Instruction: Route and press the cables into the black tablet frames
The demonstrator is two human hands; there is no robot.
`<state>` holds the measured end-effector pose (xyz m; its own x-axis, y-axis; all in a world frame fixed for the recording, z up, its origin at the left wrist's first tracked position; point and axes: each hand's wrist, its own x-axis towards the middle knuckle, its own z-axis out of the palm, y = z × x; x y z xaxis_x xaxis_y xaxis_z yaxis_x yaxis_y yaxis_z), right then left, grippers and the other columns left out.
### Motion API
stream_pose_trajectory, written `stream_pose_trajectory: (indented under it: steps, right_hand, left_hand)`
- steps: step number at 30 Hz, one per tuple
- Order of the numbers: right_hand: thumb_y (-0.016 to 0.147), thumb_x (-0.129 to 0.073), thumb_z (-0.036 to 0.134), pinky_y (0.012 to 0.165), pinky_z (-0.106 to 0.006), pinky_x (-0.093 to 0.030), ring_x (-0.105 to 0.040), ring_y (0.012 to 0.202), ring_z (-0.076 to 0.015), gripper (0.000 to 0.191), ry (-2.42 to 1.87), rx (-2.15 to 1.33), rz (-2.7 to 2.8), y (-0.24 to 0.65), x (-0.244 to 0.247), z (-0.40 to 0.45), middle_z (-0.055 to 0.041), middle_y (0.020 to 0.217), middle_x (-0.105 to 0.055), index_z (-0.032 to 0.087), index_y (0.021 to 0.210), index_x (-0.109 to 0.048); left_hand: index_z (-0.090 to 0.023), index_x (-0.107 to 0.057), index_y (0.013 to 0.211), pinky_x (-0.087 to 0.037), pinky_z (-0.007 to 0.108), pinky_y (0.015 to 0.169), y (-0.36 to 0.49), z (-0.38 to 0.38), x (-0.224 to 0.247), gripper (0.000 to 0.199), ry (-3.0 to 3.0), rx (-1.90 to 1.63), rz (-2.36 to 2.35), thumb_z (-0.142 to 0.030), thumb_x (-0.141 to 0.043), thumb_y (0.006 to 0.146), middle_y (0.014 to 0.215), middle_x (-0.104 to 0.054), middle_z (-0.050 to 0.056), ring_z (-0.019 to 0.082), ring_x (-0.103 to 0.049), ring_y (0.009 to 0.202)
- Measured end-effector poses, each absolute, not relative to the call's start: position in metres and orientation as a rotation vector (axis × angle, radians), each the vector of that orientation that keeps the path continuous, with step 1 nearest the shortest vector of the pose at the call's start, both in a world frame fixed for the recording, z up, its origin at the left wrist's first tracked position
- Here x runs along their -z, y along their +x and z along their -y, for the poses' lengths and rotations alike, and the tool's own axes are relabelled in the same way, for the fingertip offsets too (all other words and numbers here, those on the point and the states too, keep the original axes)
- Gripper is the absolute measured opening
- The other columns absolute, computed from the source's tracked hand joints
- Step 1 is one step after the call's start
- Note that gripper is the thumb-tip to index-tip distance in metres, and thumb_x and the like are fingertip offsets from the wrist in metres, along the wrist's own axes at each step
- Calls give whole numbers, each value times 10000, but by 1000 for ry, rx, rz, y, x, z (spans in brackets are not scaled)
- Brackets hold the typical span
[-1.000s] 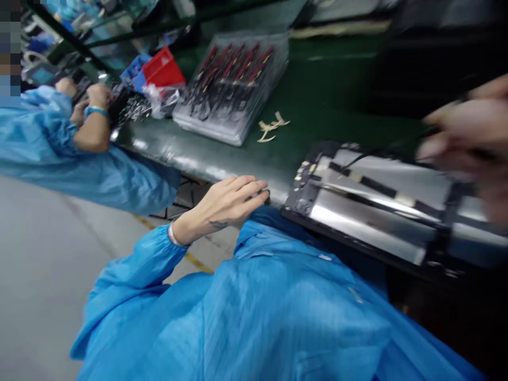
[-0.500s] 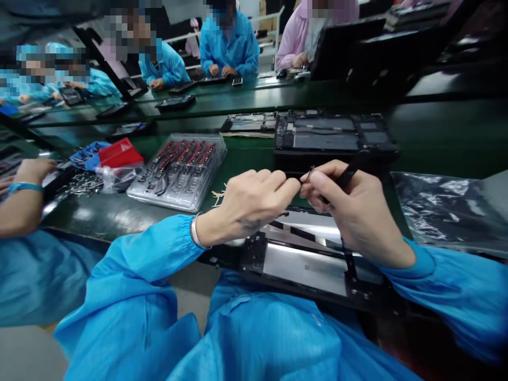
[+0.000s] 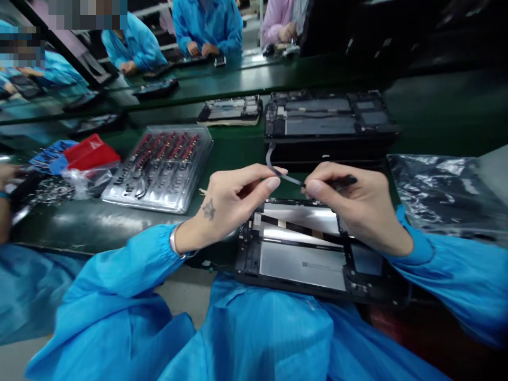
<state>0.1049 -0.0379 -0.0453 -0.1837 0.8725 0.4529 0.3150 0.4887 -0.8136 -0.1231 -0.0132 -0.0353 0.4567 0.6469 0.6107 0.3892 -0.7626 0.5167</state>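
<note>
A thin grey flex cable [image 3: 291, 179] stretches between my two hands, its free end curling up at the left. My left hand [image 3: 234, 198] pinches it between thumb and index finger. Its other end meets the fingertips of my right hand [image 3: 353, 206], which also grips a dark, slim handled tool [image 3: 346, 182]; the tip is hidden. Below both hands lies an opened tablet [image 3: 304, 267] with silver battery plates and a dark strip across its inside. It rests at the bench edge, close to my lap.
Left of my hands is a clear plastic tray [image 3: 159, 169] of small red and black parts. Beyond it lie a red pouch [image 3: 92, 152] and loose metal pieces. Opened tablets [image 3: 329, 119] sit ahead; a plastic bag [image 3: 444, 190] is at right. Co-workers sit across the bench.
My left hand has turned and opened out from a curled grip, and the grey cable now shows between the hands. The hands have drawn slightly apart. The view has tilted down and shifted right.
</note>
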Motion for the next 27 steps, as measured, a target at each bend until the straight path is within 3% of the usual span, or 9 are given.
stream_pose_trajectory:
  steps: [2,5,10,17,19,24,27]
  right_hand:
    - [973,-668,384,683,-353,-416,-565,732,-187,228,-1097,-670,1822,117,43,45,-11,780,-635,251,788,-648]
    - [977,-641,346,681,-368,-416,-587,760,-213,205,-1245,-640,2018,138,43,53,-22,806,-655,261,791,-632]
    - [955,-603,300,694,-376,-434,-621,845,-254,112,-1345,-686,2221,168,54,54,-27,887,-694,276,863,-660]
    - [938,-619,436,661,-364,-430,-637,776,-252,195,-1502,-748,2225,191,66,44,-47,899,-689,270,890,-710]
    - [931,-612,424,654,-359,-428,-634,749,-241,195,-1550,-739,2251,193,68,41,-53,908,-688,260,909,-716]
    - [933,-584,382,645,-349,-430,-639,740,-232,228,-1670,-763,2280,192,65,37,-96,926,-696,206,915,-727]
    - [936,-581,394,629,-342,-427,-633,716,-221,248,-1697,-775,2276,192,64,36,-102,906,-691,192,916,-725]
  left_hand:
    - [-164,-722,1142,-489,193,654,-129,16,43,241,2603,-1024,-795,-324,-561,1061,1047,-784,36,89,-689,741]
    - [-168,-697,1128,-518,209,716,-135,15,58,249,2784,-756,-671,-302,-491,1088,972,-781,21,121,-733,833]
    - [-157,-681,1006,-505,223,689,-135,6,71,266,2823,-673,-675,-280,-462,1094,893,-753,23,128,-722,787]
    - [-139,-690,1002,-448,256,642,-125,-5,71,266,2880,-578,-598,-262,-470,1086,797,-665,26,141,-619,721]
    - [-142,-692,1028,-480,279,700,-121,-9,74,251,2889,-595,-550,-256,-474,1081,877,-678,53,165,-615,793]
    - [-124,-625,1176,-548,366,976,-111,-18,80,242,2789,-545,-435,-259,-445,1087,1321,-633,154,227,-616,1181]
    - [-115,-594,1207,-551,371,1037,-107,-18,80,240,2744,-454,-410,-251,-435,1090,1418,-590,170,232,-600,1267]
